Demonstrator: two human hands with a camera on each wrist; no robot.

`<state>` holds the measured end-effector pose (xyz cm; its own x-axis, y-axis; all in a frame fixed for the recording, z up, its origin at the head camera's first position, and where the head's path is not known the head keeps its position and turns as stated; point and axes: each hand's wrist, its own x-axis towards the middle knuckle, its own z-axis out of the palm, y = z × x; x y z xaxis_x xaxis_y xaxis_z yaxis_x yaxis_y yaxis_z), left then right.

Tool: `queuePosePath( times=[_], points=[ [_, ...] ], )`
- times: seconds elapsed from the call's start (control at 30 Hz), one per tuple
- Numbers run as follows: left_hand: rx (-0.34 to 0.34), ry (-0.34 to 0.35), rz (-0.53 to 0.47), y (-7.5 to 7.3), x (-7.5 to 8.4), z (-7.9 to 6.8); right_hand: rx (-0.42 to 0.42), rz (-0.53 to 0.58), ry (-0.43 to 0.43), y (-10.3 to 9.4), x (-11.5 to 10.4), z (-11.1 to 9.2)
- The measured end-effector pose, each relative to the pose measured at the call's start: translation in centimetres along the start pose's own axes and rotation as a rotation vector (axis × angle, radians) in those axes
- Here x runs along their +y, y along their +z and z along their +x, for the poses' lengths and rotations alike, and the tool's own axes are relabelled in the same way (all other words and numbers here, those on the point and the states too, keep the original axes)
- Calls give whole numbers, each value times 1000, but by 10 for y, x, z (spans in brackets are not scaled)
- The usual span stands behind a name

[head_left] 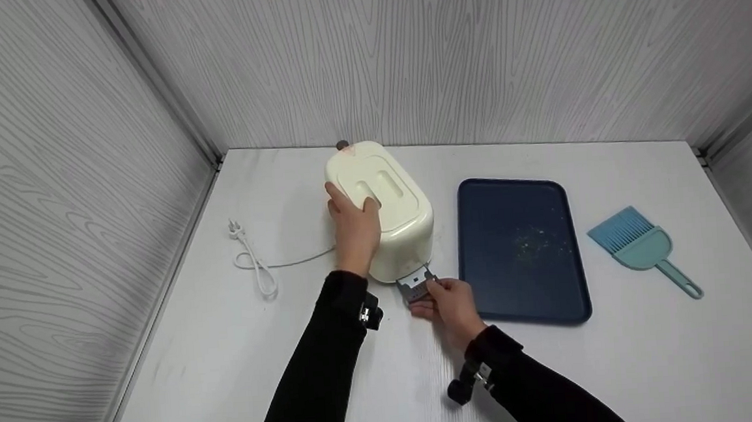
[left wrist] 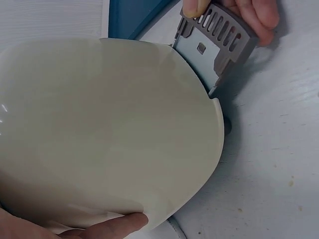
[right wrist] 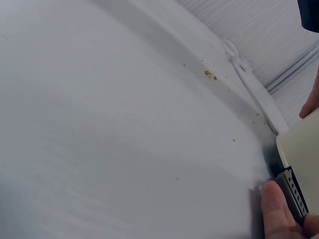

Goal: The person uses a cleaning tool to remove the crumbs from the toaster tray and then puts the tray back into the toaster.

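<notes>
A cream toaster (head_left: 381,191) with two slots stands on the white table. My left hand (head_left: 356,235) holds its left upper edge, thumb near one slot and fingers toward the side. From the toaster's near end sticks out a grey slotted crumb tray (head_left: 413,286), partly inside the body. My right hand (head_left: 450,304) pinches the outer end of this tray between thumb and fingers. In the left wrist view the crumb tray (left wrist: 219,37) shows a metal plate behind its grey grip. The right wrist view catches only its edge beside the fingers (right wrist: 274,199).
Right of the toaster lies a dark blue tray (head_left: 516,261) with crumbs on it. A teal brush (head_left: 643,250) lies farther right. The toaster's white cord and plug (head_left: 255,257) rest at the left. Some crumbs (right wrist: 208,74) dot the table. Grey wood-grain panels stand behind and at both sides.
</notes>
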<state>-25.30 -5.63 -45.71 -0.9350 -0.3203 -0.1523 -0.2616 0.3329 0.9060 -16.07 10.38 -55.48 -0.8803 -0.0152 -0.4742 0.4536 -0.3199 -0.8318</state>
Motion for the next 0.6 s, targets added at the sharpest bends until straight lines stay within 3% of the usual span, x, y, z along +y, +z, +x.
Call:
queuePosePath(
  times=[0.6],
  points=[
    [11,51,11,-1,1,-3,16,-16,-2,5,-3,4]
  ],
)
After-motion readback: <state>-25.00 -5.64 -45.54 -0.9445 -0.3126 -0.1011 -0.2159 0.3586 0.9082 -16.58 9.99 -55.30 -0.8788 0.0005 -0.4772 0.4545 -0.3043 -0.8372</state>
